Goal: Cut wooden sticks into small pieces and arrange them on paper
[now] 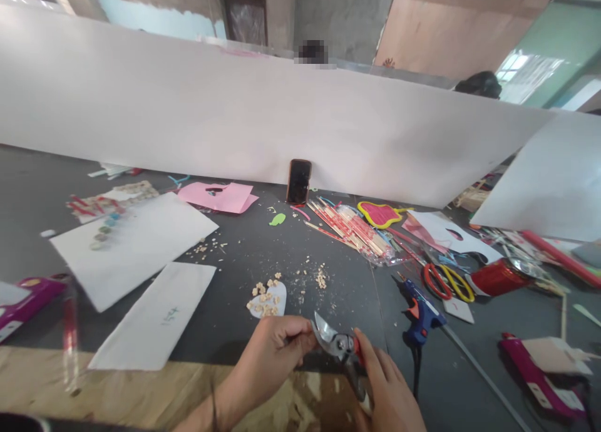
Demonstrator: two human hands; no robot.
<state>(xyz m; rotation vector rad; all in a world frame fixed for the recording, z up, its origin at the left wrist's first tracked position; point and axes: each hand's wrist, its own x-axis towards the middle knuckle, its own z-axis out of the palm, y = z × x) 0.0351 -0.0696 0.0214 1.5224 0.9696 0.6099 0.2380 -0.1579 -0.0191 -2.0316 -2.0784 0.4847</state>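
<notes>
My right hand (387, 382) is wrapped round the handles of pruning shears (339, 343), whose curved blades point up and to the left. Close to the blade tips, my left hand (282, 341) is closed in a pinch; what its fingertips hold is too small to make out. Just beyond that hand lies a white paper heart (280, 294) with several small beige flower-shaped pieces (265, 299) on and around it. Tiny beige cut bits (320, 277) are scattered on the dark table (244, 244).
A phone (299, 181) leans on the white partition (263, 119). Red-wrapped sticks (354, 228), a blue glue gun (422, 316), scissors (453, 283) and a red can (500, 277) lie to the right. White sheets (157, 319) and pink paper (220, 197) are left. People's heads show behind the partition.
</notes>
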